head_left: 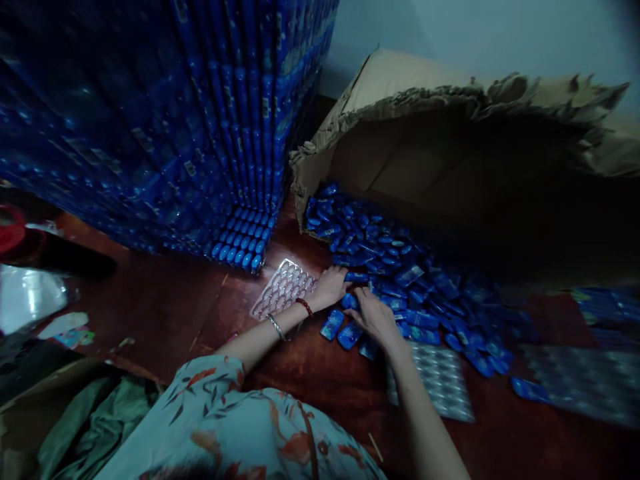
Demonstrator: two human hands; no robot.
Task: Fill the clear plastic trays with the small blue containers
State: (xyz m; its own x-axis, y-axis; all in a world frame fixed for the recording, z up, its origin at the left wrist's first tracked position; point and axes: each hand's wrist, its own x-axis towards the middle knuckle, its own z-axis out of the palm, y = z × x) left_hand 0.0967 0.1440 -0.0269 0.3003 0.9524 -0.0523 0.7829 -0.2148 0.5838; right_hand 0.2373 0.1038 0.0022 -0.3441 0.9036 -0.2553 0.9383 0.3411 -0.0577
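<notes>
Okay, torn-edged carton [390, 157] looming on the right, tall blue stack [200, 127] on the left, and a heap of blue packs [400, 270] lying from the carton's mouth out over the red-brown surface [170, 307]. Left hand [331, 287] is at the heap's near edge, fingers bent by a pack; right hand [375, 317] just beside it, thumb and fingers half-curled near another. Can't tell if either's actually gripping. Right forearm cuts across a clear tray [443, 383], hiding part of it; left wrist sits by a second clear tray [280, 292]. Far left, a dark cylinder w/ red end [55, 253]; green cloth [103, 417] lower down.

Count, pls: 2 hands, 1 carton, 2 bracelets on the left arm, i.e. red beads [304, 307] + silver band [275, 327]. Heap's too jumbled to number. Labels: pale barcode-like patches on the stack, txt too small to read.
</notes>
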